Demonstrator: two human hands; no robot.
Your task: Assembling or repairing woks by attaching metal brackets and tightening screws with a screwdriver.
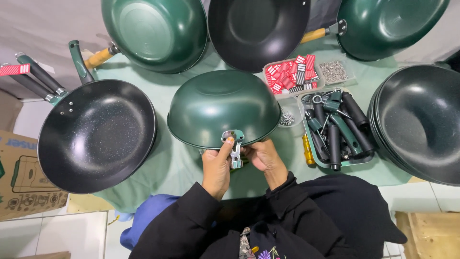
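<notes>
Both hands, left [216, 165] and right [265, 157], meet close together, fingers curled, pinching.

A brown cardboard box [24, 177] printed with green line drawings sits left of the counter [191, 168], below its edge. On the counter, a clear tray [293, 73] holds red-and-white striped labels. Another such striped label [14, 70] wraps a handle beyond the counter's left edge.

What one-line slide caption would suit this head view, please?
Both hands, left hand and right hand, press a metal bracket against an upturned green wok.

Right pan stack [421, 124] cut by edge
</notes>
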